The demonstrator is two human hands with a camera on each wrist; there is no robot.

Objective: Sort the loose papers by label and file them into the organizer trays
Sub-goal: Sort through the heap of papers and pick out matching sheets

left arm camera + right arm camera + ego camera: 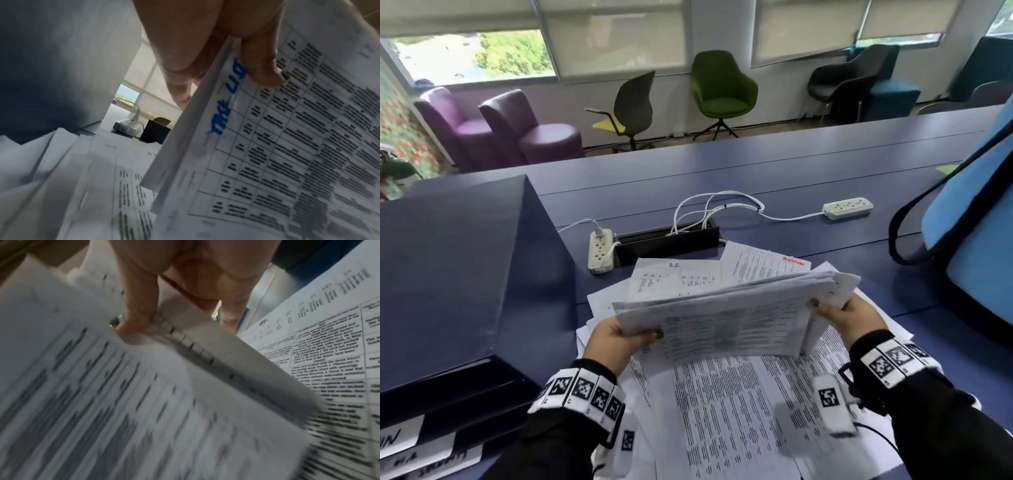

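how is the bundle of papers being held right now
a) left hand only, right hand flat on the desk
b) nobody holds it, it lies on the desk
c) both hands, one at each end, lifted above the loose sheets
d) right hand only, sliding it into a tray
c: the left hand grips the left end of the bundle of papers and the right hand grips the right end, thumbs on top, with the bundle raised over the loose sheets on the desk.
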